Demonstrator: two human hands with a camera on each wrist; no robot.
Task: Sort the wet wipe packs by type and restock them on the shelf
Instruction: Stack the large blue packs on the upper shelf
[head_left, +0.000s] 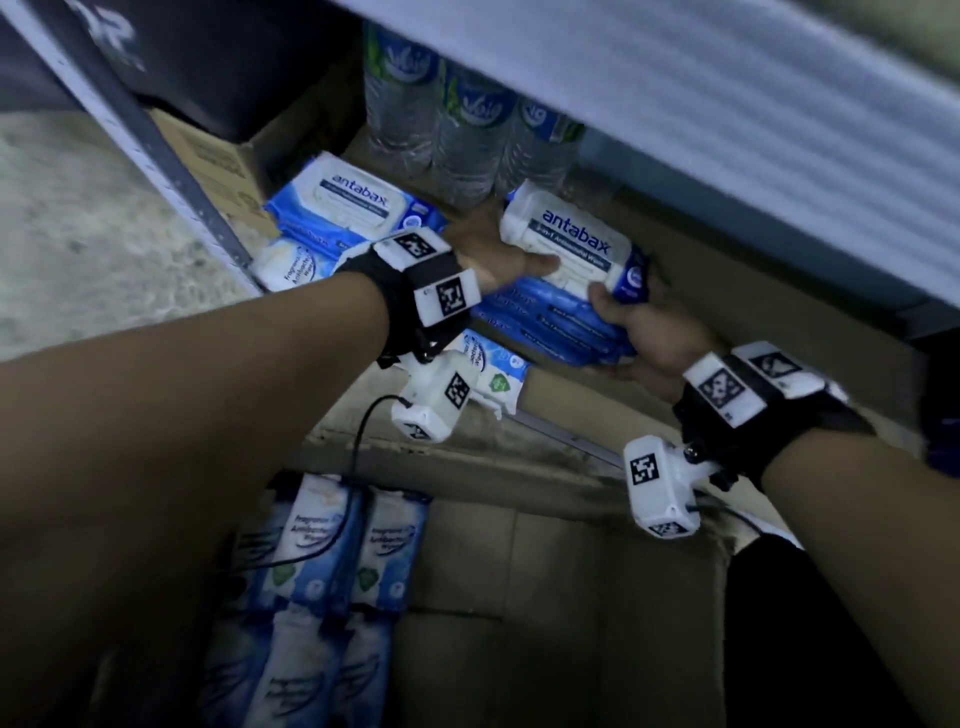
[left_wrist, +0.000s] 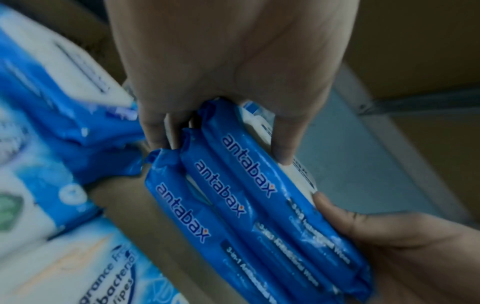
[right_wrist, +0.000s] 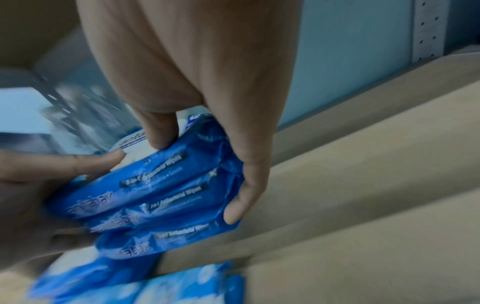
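I hold a stack of three blue antabax wipe packs (head_left: 566, 260) between both hands, low over the cardboard-lined shelf (head_left: 737, 306). The top pack shows its white lid. My left hand (head_left: 519, 262) grips the stack's left end, thumb on top and fingers underneath. My right hand (head_left: 615, 312) clamps the right end. The left wrist view shows the three blue spines of the stack (left_wrist: 249, 207) pinched by the left hand (left_wrist: 221, 142). The right hand (right_wrist: 200, 176) wraps the stack's end (right_wrist: 155, 197) in the right wrist view. Another antabax pack (head_left: 353, 202) lies further left on the shelf.
Fragrance-free wipe packs (head_left: 293, 267) lie at the shelf's front left, one (head_left: 496, 374) under my left wrist. Water bottles (head_left: 457, 130) stand at the back. An upper shelf board (head_left: 727, 119) hangs close overhead. A cardboard box (head_left: 545, 597) below holds several more packs (head_left: 332, 561).
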